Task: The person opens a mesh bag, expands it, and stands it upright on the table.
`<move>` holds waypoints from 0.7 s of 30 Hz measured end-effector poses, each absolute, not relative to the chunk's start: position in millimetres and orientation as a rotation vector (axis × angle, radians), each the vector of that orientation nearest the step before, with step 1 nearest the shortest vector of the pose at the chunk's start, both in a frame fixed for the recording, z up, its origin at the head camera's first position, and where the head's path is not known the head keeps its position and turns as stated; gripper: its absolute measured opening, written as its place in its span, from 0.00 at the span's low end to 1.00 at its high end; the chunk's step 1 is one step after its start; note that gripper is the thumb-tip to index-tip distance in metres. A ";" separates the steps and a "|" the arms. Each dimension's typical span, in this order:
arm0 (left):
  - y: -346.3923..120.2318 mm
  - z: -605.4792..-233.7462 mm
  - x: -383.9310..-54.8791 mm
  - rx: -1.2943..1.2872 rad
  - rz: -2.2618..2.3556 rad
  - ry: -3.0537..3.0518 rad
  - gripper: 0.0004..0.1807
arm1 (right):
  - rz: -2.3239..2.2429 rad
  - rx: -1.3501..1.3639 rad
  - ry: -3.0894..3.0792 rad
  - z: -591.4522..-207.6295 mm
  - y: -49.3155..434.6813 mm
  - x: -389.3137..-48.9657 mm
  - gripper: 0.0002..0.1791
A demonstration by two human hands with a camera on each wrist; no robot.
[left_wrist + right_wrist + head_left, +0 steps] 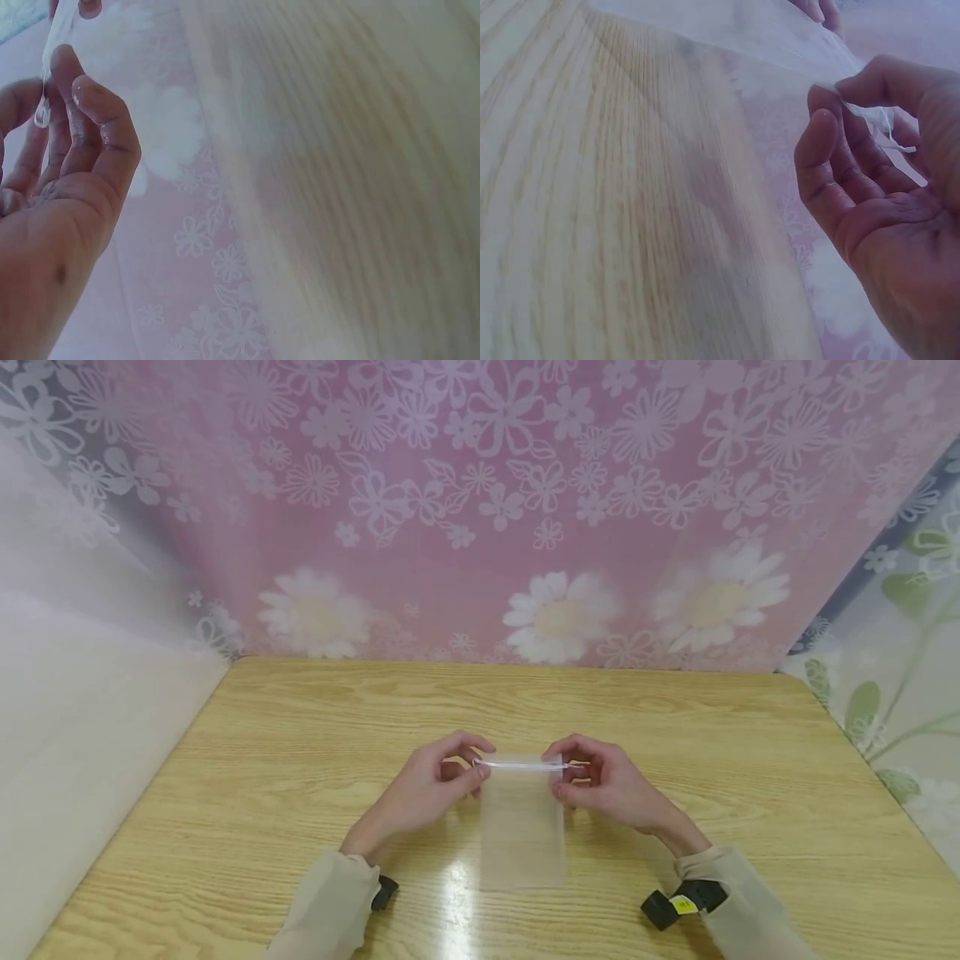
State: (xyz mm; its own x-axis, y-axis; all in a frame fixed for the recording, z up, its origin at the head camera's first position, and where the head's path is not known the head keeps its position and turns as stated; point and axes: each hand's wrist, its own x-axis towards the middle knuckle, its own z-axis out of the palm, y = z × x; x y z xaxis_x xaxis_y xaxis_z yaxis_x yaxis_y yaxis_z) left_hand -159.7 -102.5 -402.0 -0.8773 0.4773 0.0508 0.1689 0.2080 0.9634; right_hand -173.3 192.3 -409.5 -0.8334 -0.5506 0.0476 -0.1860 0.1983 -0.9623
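Observation:
A small translucent drawstring bag (522,835) hangs upright between both hands, its white drawstring (525,766) running across near the top edge. At the bag's left top corner, my left hand (438,781) pinches it between thumb and fingers. My right hand (603,781) pinches the opposite top corner. In the left wrist view a small loop of the string (43,114) sticks out by the left fingers. The right wrist view shows loose string ends (900,142) beside the right hand (892,195), and the bag's sheer film (742,34) stretching away from the fingertips.
A wood-grain table (247,827) lies under the hands, with a bright reflection near its front. Behind it hangs a pink flowered curtain (450,527); pale cloths flank both sides. Black bands (701,895) are worn on the wrists over beige sleeves.

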 end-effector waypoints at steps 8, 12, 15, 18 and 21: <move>-99.5 -400.3 -159.7 0.569 1.807 2.205 0.22 | -1.801 -0.637 2.185 -407.3 187.0 -175.4 0.18; -98.5 -401.0 -159.8 0.591 1.818 2.208 0.28 | -1.881 -0.609 2.173 -405.2 183.5 -177.2 0.20; -98.1 -400.9 -158.5 0.600 1.835 2.196 0.32 | -1.922 -0.602 2.177 -403.9 181.6 -178.6 0.20; -98.1 -400.9 -156.4 0.611 1.854 2.175 0.34 | -1.949 -0.598 2.194 -403.3 180.5 -179.8 0.21; -98.7 -400.6 -154.4 0.611 1.862 2.165 0.34 | -1.972 -0.593 2.203 -402.9 179.8 -181.1 0.21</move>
State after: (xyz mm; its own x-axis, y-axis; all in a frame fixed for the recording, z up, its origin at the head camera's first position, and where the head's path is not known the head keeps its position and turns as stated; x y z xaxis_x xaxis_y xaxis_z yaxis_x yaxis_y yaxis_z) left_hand -154.4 -98.7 -400.6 -0.8891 0.4464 0.1009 0.1665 0.1101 0.9799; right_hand -181.1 179.8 -402.9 -0.9150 -0.3684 0.1644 -0.2041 0.0714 -0.9763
